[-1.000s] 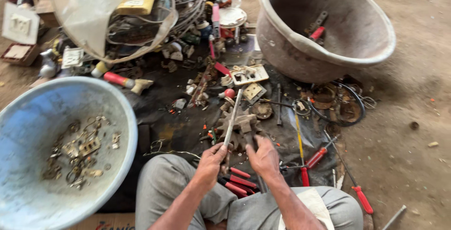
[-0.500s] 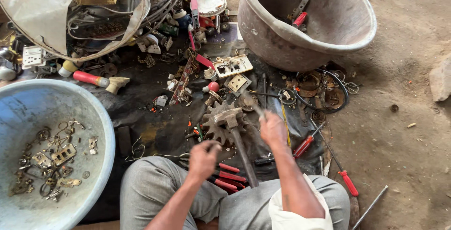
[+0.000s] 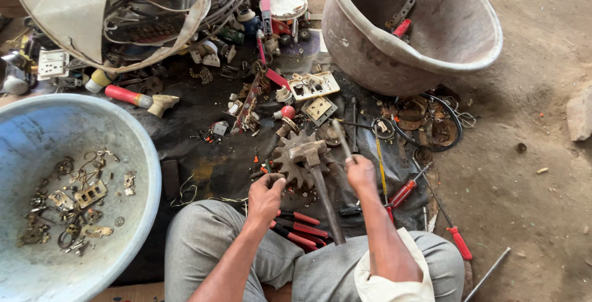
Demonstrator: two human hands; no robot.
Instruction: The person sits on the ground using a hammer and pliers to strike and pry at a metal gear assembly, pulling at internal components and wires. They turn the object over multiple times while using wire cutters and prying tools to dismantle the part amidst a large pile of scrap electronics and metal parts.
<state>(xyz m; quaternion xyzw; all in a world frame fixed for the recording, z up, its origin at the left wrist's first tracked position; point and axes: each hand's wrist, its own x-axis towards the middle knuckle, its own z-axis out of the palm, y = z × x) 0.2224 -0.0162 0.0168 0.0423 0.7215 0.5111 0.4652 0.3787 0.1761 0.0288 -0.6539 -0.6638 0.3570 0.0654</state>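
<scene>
Your right hand (image 3: 361, 174) is closing around a thin metal rod (image 3: 341, 140), which is sticking up and away from your fist, its tip reaching past the far edge of the gear. Your left hand (image 3: 266, 196) is curling at the near left edge of that toothed gear (image 3: 295, 165), fingers bent around something small and dark that is too hidden to tell. The gear is lying flat on the black sheet (image 3: 203, 154), just beyond your knees, and it is serving here as the landmark. A hammer (image 3: 316, 175) is resting across the gear, its head on the gear's top and its handle running back toward you between your hands. Just nearer than the gear, red-handled pliers (image 3: 296, 228) are lying against your left leg. Right of the gear, a red-handled screwdriver (image 3: 402, 193) is lying beside your right forearm. Beyond the gear, white switch plates (image 3: 314, 87) are sitting among scrap. Far right beyond it, a grey tub (image 3: 376, 67) is standing; well left of the gear, a blue basin (image 3: 132, 148) is holding brass bits
</scene>
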